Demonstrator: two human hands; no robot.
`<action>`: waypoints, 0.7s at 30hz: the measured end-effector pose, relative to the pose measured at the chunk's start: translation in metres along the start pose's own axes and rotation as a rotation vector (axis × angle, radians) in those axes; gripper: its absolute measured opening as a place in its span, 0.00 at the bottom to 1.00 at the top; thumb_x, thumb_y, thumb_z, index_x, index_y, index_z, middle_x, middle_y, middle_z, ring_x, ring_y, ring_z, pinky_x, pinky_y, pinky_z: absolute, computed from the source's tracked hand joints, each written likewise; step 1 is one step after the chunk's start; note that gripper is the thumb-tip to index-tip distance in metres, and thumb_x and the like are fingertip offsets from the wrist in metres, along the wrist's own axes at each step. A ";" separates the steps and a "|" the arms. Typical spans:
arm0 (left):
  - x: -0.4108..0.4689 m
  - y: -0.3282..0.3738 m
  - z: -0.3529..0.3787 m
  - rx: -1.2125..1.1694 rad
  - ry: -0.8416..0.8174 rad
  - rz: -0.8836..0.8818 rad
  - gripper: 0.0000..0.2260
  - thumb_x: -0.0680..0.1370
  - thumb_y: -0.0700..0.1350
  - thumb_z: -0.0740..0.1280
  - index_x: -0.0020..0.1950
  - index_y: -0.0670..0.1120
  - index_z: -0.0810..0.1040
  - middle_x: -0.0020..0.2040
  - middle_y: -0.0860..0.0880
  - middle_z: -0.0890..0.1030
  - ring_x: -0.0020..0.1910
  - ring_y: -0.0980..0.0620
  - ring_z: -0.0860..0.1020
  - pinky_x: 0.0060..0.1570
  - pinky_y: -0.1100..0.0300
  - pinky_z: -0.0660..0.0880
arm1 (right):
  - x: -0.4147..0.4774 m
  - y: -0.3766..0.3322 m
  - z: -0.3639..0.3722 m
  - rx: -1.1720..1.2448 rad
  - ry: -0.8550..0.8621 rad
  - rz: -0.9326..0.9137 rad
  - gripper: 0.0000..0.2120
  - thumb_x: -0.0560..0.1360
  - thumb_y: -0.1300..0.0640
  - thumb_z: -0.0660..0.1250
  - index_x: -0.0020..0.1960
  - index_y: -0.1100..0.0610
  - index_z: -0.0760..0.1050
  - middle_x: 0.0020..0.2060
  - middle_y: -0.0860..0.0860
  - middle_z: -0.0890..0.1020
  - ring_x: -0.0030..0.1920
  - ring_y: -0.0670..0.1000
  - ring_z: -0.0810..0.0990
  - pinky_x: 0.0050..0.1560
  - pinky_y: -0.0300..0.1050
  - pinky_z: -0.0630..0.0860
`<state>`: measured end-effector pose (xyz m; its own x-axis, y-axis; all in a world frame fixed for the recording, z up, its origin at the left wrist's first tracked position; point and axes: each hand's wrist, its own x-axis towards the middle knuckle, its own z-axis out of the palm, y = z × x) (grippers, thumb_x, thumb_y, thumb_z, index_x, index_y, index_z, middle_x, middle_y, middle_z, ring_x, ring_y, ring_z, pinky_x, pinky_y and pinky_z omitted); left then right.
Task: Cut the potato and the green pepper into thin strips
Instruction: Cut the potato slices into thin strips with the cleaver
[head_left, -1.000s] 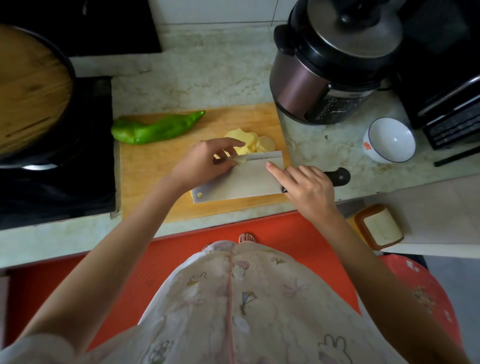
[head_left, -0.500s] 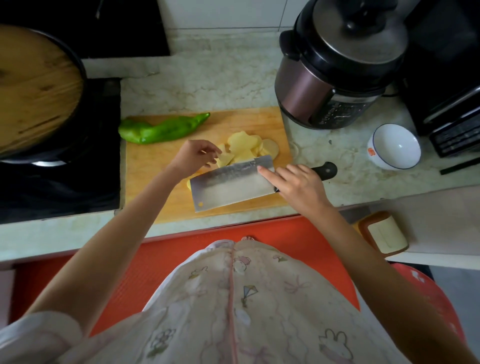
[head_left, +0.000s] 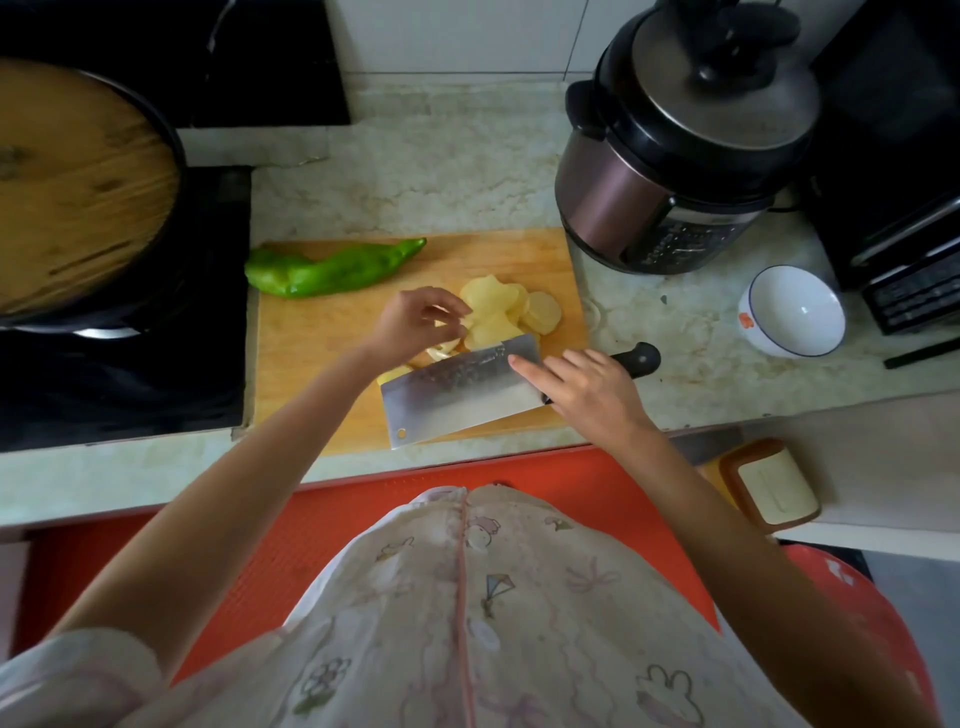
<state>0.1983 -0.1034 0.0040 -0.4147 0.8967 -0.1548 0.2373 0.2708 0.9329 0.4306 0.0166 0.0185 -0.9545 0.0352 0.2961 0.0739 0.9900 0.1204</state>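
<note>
At mid-frame the left hand (head_left: 415, 323) is pinching the potato slices (head_left: 493, 306) on the wooden cutting board (head_left: 311, 374). The right hand (head_left: 589, 392) is gripping the cleaver (head_left: 457, 400) just beside them. The green pepper (head_left: 332, 267) is lying at the board's upper left.

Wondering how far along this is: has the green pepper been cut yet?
No, the green pepper lies whole at the far edge of the cutting board, apart from the cleaver.

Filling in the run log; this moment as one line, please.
left hand: pinches potato slices | right hand: grips cleaver, forefinger along blade | green pepper: whole, on cutting board
</note>
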 end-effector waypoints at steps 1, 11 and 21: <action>-0.001 0.003 0.005 0.007 -0.065 0.040 0.11 0.72 0.32 0.72 0.52 0.42 0.79 0.48 0.52 0.80 0.44 0.65 0.79 0.50 0.67 0.77 | 0.001 0.000 0.000 0.001 0.010 -0.003 0.26 0.66 0.71 0.70 0.62 0.55 0.79 0.32 0.49 0.77 0.32 0.50 0.74 0.32 0.44 0.73; -0.006 0.003 0.019 -0.002 -0.131 0.143 0.11 0.74 0.31 0.70 0.48 0.47 0.81 0.43 0.52 0.82 0.41 0.56 0.80 0.47 0.62 0.77 | 0.000 -0.001 0.001 -0.013 0.090 -0.005 0.19 0.76 0.69 0.60 0.61 0.54 0.80 0.32 0.48 0.76 0.31 0.49 0.73 0.33 0.43 0.71; 0.001 -0.017 -0.007 0.147 -0.056 -0.067 0.14 0.76 0.30 0.65 0.59 0.43 0.77 0.43 0.48 0.83 0.38 0.69 0.79 0.47 0.66 0.76 | -0.029 0.002 -0.002 -0.020 0.083 0.069 0.16 0.75 0.65 0.66 0.60 0.53 0.80 0.30 0.47 0.74 0.31 0.49 0.73 0.33 0.43 0.72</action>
<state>0.1877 -0.1094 -0.0098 -0.3852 0.8919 -0.2369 0.3381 0.3753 0.8630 0.4592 0.0172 0.0120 -0.9196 0.0913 0.3822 0.1454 0.9826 0.1152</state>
